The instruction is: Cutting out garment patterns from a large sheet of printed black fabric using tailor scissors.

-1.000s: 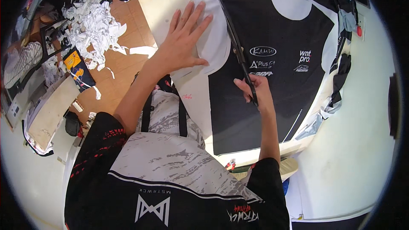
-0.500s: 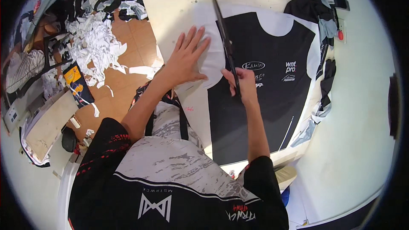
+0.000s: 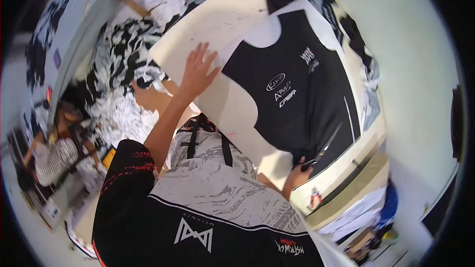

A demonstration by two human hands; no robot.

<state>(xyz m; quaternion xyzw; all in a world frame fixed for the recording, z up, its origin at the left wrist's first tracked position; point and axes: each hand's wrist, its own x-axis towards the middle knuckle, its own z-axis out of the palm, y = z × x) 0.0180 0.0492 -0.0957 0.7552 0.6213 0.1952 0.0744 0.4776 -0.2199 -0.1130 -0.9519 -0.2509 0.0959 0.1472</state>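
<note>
A black shirt-front panel [image 3: 247, 69] with white printed logos and white edges at neck and shoulder is spread over the pale board [image 3: 213, 22]. My left hand [image 3: 199, 69] lies with fingers spread on the board, just left of the panel's shoulder corner. Down at the panel's near end, my right hand [image 3: 299, 174] is closed on the handles of a pair of scissors [image 3: 322, 151]. Their blades point away and to the right across the black cloth, blurred by motion. The cloth is bunched into folds beside the scissors. My right forearm is mostly hidden by my shirt.
White cloth scraps [image 3: 121, 116] and black-and-grey scraps [image 3: 131, 44] heap on the floor at the left. Dark and grey cloth pieces [image 3: 363, 59] hang along the board's right edge by the wall. Another person [image 3: 59, 158] sits at the far left.
My right hand has drawn the scissors nearer, from the armhole to the panel's near end. The white cloth beside the left armhole is gone. My left hand now lies on bare board; the view has turned.
</note>
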